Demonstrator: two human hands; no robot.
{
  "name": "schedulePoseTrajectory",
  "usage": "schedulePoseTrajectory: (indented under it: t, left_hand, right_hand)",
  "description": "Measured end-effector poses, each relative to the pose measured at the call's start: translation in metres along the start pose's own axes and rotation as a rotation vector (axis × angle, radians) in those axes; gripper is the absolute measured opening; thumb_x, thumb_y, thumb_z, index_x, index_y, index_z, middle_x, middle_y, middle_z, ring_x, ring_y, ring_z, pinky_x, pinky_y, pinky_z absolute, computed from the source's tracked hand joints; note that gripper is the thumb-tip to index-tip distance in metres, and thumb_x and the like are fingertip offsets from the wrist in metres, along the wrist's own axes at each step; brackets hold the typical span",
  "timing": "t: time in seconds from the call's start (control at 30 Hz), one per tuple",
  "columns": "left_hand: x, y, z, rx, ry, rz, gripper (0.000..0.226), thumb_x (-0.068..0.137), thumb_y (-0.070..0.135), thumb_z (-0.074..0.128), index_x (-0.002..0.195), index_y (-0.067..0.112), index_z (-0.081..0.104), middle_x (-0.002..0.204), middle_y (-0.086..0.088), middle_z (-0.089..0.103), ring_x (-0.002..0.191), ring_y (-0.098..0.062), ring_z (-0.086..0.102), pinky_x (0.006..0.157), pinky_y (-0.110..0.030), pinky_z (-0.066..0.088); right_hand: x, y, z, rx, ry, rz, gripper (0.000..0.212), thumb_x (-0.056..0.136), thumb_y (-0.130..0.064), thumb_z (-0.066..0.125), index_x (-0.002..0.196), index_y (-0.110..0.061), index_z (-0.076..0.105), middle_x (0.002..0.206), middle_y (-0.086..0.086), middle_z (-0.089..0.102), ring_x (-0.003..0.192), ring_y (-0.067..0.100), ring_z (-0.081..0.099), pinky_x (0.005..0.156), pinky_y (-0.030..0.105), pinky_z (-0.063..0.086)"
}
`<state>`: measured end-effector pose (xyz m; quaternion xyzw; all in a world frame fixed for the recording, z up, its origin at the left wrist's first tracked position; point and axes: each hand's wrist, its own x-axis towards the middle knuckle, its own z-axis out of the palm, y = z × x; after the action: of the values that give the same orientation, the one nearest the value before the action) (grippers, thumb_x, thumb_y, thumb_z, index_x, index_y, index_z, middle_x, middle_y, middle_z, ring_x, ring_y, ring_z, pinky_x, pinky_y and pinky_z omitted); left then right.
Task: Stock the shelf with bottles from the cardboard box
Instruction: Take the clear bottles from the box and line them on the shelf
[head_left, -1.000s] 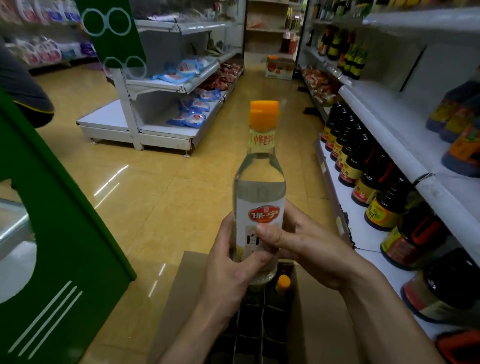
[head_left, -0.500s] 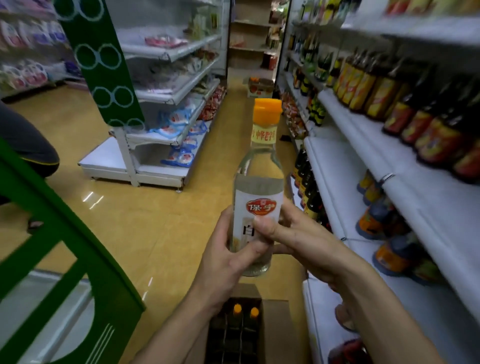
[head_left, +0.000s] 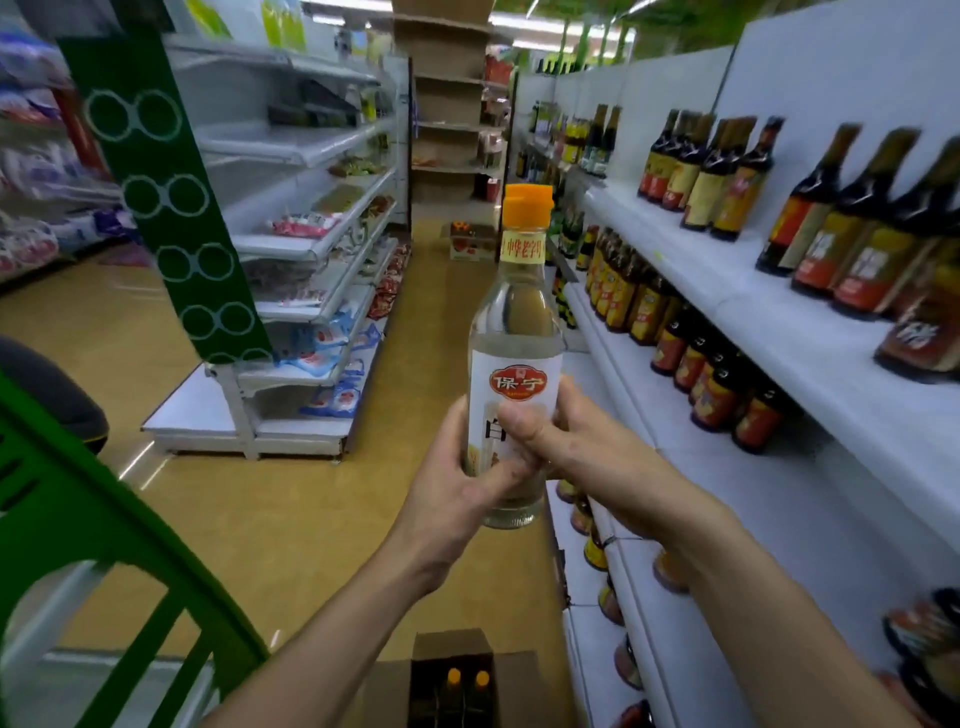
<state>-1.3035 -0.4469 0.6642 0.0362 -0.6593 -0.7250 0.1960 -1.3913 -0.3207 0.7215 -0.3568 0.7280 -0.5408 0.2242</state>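
A clear bottle with an orange cap and a white label stands upright in mid-air in front of me. My left hand grips its lower body from the left, and my right hand holds it from the right with the thumb across the label. Far below, at the bottom edge, the open cardboard box shows two orange-capped bottles inside. The white shelf on the right carries rows of dark sauce bottles.
A green frame fills the lower left. A white gondola with packaged goods stands across the tan aisle floor. More dark bottles line the upper right shelf, with bare white shelf surface in front of them.
Both hands have lifted the bottle well above the box, and my view has risen. The box has dropped to the bottom edge, and upper shelf rows have come into view.
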Motion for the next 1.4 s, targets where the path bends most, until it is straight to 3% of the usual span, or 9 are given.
schedulePoseTrajectory:
  t: [0.13, 0.27, 0.37, 0.53, 0.63, 0.7, 1.03, 1.23, 1.4]
  left_hand:
    - [0.013, 0.038, 0.027, -0.012, -0.089, 0.036, 0.053, 0.087, 0.016, 0.073, 0.135, 0.027, 0.054, 0.121, 0.007, 0.074, 0.111, -0.009, 0.071, 0.085, -0.021, 0.057]
    - [0.022, 0.062, 0.067, -0.028, -0.184, 0.057, 0.055, 0.082, 0.022, 0.074, 0.133, 0.026, 0.056, 0.119, 0.003, 0.075, 0.110, -0.013, 0.072, 0.085, -0.025, 0.058]
    - [0.028, 0.073, 0.103, -0.051, -0.251, 0.053, 0.057, 0.084, 0.021, 0.075, 0.136, 0.023, 0.054, 0.121, -0.004, 0.074, 0.113, -0.020, 0.071, 0.091, -0.033, 0.057]
    - [0.039, 0.080, 0.171, -0.086, -0.367, 0.045, 0.055, 0.086, 0.025, 0.077, 0.137, 0.027, 0.054, 0.124, -0.004, 0.073, 0.115, -0.023, 0.070, 0.102, -0.046, 0.053]
    - [0.044, 0.081, 0.213, -0.113, -0.430, 0.053, 0.058, 0.086, 0.024, 0.076, 0.139, 0.027, 0.053, 0.128, -0.002, 0.072, 0.119, -0.021, 0.068, 0.108, -0.049, 0.049]
    - [0.046, 0.081, 0.239, -0.118, -0.463, 0.059, 0.061, 0.085, 0.027, 0.076, 0.141, 0.028, 0.052, 0.130, -0.001, 0.071, 0.122, -0.021, 0.067, 0.111, -0.051, 0.047]
    - [0.049, 0.067, 0.347, -0.161, -0.702, 0.056, 0.075, 0.071, 0.046, 0.080, 0.139, 0.037, 0.048, 0.129, 0.003, 0.070, 0.119, -0.019, 0.068, 0.108, -0.054, 0.049]
    - [0.049, 0.056, 0.400, -0.192, -0.906, 0.050, 0.073, 0.075, 0.048, 0.078, 0.140, 0.047, 0.046, 0.136, 0.010, 0.066, 0.125, -0.015, 0.064, 0.109, -0.052, 0.048]
    - [0.043, 0.051, 0.435, -0.254, -1.110, 0.017, 0.064, 0.081, 0.038, 0.078, 0.137, 0.046, 0.048, 0.134, 0.011, 0.067, 0.123, -0.012, 0.065, 0.108, -0.050, 0.050]
  right_hand:
    - [-0.017, -0.035, -0.032, -0.017, 0.120, -0.057, 0.054, 0.081, -0.054, 0.068, 0.129, -0.040, 0.046, 0.121, -0.010, 0.072, 0.111, 0.005, 0.070, 0.094, 0.033, 0.060]
    - [-0.045, -0.059, -0.070, -0.072, 0.195, -0.071, 0.052, 0.092, -0.042, 0.070, 0.138, -0.030, 0.047, 0.122, -0.009, 0.071, 0.112, 0.005, 0.069, 0.098, 0.040, 0.059]
    - [-0.069, -0.069, -0.099, -0.131, 0.267, -0.075, 0.061, 0.085, -0.054, 0.071, 0.137, -0.030, 0.049, 0.122, -0.008, 0.071, 0.114, 0.009, 0.069, 0.097, 0.043, 0.059]
    - [-0.111, -0.078, -0.155, -0.185, 0.360, -0.053, 0.049, 0.092, -0.043, 0.069, 0.135, -0.030, 0.049, 0.105, -0.014, 0.070, 0.082, -0.012, 0.067, 0.066, 0.015, 0.055]
    - [-0.136, -0.077, -0.189, -0.196, 0.432, -0.036, 0.054, 0.090, -0.047, 0.072, 0.137, -0.033, 0.050, 0.117, -0.011, 0.073, 0.105, 0.000, 0.070, 0.089, 0.035, 0.062]
    - [-0.152, -0.074, -0.208, -0.175, 0.478, -0.040, 0.052, 0.091, -0.043, 0.072, 0.137, -0.034, 0.051, 0.120, -0.011, 0.073, 0.111, 0.007, 0.070, 0.096, 0.041, 0.060]
    - [-0.225, -0.055, -0.269, -0.168, 0.742, 0.031, 0.041, 0.092, -0.037, 0.075, 0.129, -0.036, 0.057, 0.115, -0.013, 0.075, 0.108, 0.006, 0.071, 0.095, 0.037, 0.058]
    - [-0.266, -0.045, -0.286, -0.196, 0.945, 0.126, 0.044, 0.087, -0.035, 0.081, 0.124, -0.036, 0.057, 0.113, -0.013, 0.076, 0.108, 0.008, 0.072, 0.100, 0.045, 0.057]
    - [-0.298, -0.045, -0.288, -0.219, 1.119, 0.218, 0.037, 0.088, -0.033, 0.080, 0.116, -0.037, 0.056, 0.107, -0.017, 0.076, 0.101, 0.000, 0.072, 0.095, 0.034, 0.060]
